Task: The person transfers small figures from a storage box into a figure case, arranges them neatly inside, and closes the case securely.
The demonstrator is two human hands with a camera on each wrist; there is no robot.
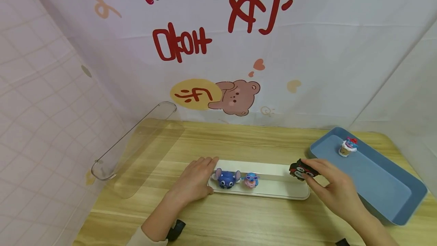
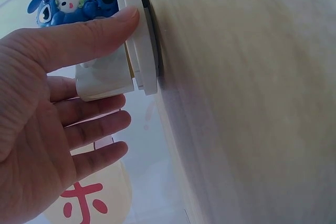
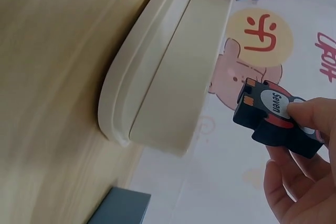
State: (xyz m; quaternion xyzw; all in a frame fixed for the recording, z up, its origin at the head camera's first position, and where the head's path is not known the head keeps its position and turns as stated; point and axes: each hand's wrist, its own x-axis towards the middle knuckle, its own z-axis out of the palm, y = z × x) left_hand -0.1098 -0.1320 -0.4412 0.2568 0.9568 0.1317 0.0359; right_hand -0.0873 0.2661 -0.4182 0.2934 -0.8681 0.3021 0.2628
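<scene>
My left hand (image 1: 191,180) grips the left end of a long cream-white stepped display base (image 1: 281,190), thumb at its front edge and fingers behind. On the base's left half sit a blue big-eared figurine (image 1: 227,180) and a smaller blue figurine in sunglasses (image 1: 250,179) with a pink lower part. My right hand (image 1: 336,189) pinches a black toy figure (image 1: 299,170) between thumb and fingers, held above the base's right end. In the right wrist view, that black toy figure (image 3: 275,111) has a white belly reading "Seven" and red patches; it is apart from the base.
A blue tray (image 1: 379,179) stands on the right, holding a blue-and-red figurine in a brown cup (image 1: 348,147). A clear plastic cover (image 1: 146,151) lies at the left. White printed cloth (image 1: 307,48) hangs behind the wooden table (image 1: 239,219).
</scene>
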